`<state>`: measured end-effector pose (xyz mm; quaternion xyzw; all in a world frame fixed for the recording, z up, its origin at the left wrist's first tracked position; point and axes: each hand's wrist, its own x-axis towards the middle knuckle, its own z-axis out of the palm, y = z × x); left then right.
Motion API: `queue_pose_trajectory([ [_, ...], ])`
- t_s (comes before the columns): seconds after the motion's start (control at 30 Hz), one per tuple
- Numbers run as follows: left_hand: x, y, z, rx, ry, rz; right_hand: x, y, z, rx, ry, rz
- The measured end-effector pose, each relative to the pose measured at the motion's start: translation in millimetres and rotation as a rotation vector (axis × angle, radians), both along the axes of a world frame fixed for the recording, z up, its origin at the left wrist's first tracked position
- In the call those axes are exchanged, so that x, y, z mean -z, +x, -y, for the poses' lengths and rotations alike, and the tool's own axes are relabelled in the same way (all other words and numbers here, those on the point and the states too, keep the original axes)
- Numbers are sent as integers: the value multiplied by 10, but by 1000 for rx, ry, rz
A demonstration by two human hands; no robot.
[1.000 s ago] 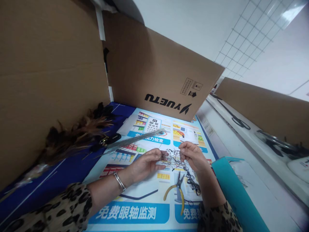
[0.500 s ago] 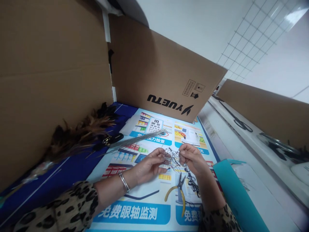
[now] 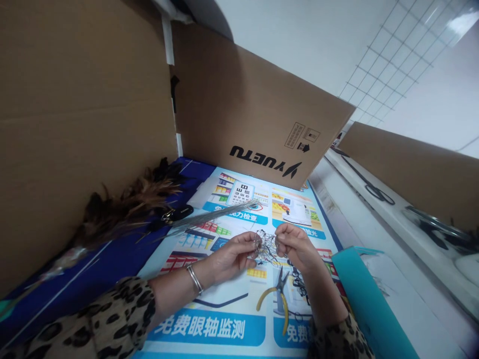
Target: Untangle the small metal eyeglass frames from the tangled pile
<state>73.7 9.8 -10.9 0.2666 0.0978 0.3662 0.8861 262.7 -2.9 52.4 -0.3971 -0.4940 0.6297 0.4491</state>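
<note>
Change noted: your left hand (image 3: pixel 239 253) and right hand (image 3: pixel 298 245) have drawn closer over the last second, and the wire tangle (image 3: pixel 267 248) between them, spread wider then, now sits bunched in a narrower gap. The pliers (image 3: pixel 280 288) have not moved. Reading: you are working the strands by fingertip alone, in what looks like fine picking or sorting, with no tool in use.

Hand state: your left thumb and fingers are closed in a pinch on the tangle's left edge; your right fingertips pinch its right edge. Which single strand each one grips, you cannot tell at this scale.

Position: the tangle is over the near-middle of the printed sheet (image 3: pixel 224 285), just beyond the pliers.

Materials: tangle of thin, curled strands, some silvery, some dark, springy by the look of it. Pliers with dark metal jaws, tapered and parted, and curved yellow handles. Black loops (image 3: pixel 298 285), cord-like, lie heaped beside your right wrist. To the left and farther off, a sheaf of straight, grey wires (image 3: pixel 219 214) fans across the sheet, near brown-black feathers (image 3: pixel 129 199), soft and ragged. At right, a smooth teal box (image 3: pixel 374 296) with flat sides.
</note>
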Motion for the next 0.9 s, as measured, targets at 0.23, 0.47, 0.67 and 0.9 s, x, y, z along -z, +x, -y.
queue_pose_trajectory([
  [0.23, -13, -9, -2, 46, 2, 15, 1, -11, -11, -11, -7, 11],
  [0.47, -30, -50, -5, 38, -24, 14, 41, -19, -25, -7, -17, 20],
  [0.67, 6, -57, -71, -98, 12, -68, 20, 28, -18, 16, -1, 70],
  [0.9, -71, -122, -137, -258, 202, -230, -6, 87, -38, 49, 115, 144],
])
